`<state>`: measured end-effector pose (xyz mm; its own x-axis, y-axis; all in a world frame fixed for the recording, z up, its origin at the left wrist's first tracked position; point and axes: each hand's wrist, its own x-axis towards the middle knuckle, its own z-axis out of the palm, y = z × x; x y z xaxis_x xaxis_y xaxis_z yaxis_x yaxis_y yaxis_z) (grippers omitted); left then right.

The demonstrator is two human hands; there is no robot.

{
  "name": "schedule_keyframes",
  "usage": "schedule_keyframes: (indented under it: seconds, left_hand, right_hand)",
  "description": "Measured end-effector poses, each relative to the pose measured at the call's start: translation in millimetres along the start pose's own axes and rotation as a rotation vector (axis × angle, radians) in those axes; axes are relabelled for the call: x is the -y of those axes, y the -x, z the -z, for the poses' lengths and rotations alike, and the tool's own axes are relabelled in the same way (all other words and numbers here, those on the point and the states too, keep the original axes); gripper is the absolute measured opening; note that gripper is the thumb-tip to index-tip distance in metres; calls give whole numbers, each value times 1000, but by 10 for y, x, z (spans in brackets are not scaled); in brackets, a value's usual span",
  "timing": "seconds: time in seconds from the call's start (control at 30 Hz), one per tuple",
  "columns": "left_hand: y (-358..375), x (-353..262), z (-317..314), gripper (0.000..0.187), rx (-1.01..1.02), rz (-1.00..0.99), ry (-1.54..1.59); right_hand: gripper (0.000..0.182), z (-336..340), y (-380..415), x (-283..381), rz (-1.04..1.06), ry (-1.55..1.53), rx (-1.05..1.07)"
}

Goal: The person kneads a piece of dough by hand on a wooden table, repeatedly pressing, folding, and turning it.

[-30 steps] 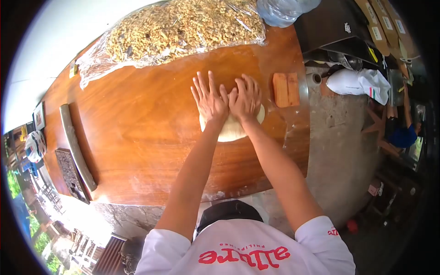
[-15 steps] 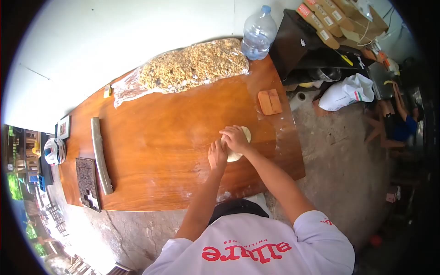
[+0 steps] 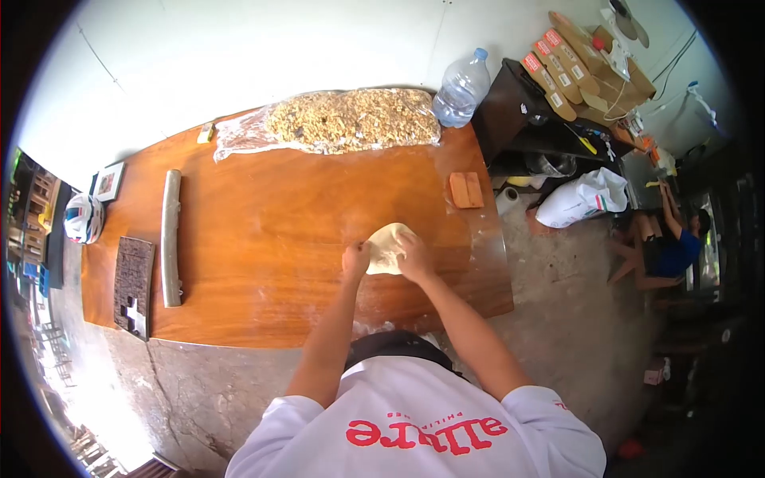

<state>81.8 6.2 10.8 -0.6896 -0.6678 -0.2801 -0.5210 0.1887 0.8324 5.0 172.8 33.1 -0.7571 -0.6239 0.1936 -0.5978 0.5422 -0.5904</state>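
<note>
A pale, roughly round piece of dough [image 3: 386, 248] is on the brown wooden table [image 3: 263, 239], close to its front right part. My left hand [image 3: 356, 260] is closed at the dough's left edge, the fingers curled in. On the other side, my right hand [image 3: 413, 256] grips the dough's right edge, with fingers over the top. Between the two hands the dough's face shows, slightly uneven and creased. White flour smears mark the wood nearby.
Along the wall lies a clear plastic bag of yellowish crumbly pieces [image 3: 355, 121], beside a large water bottle [image 3: 462, 88]. An orange block [image 3: 466, 190] sits at the right, a long grey tube [image 3: 171, 239] and dark board [image 3: 134, 283] at the left. Another person [image 3: 677, 247] is far right.
My hands have moved apart from being pressed together over the dough to its left and right edges. The dough now shows wider between them. The view has shifted.
</note>
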Motion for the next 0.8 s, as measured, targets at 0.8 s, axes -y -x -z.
schedule_keyframes:
  seconds: [0.8]
  left_hand:
    - [-745,-305,-517,53,-117,-447,-430]
  right_hand:
    - [40,-436,-1266,-491,-263,186,-170]
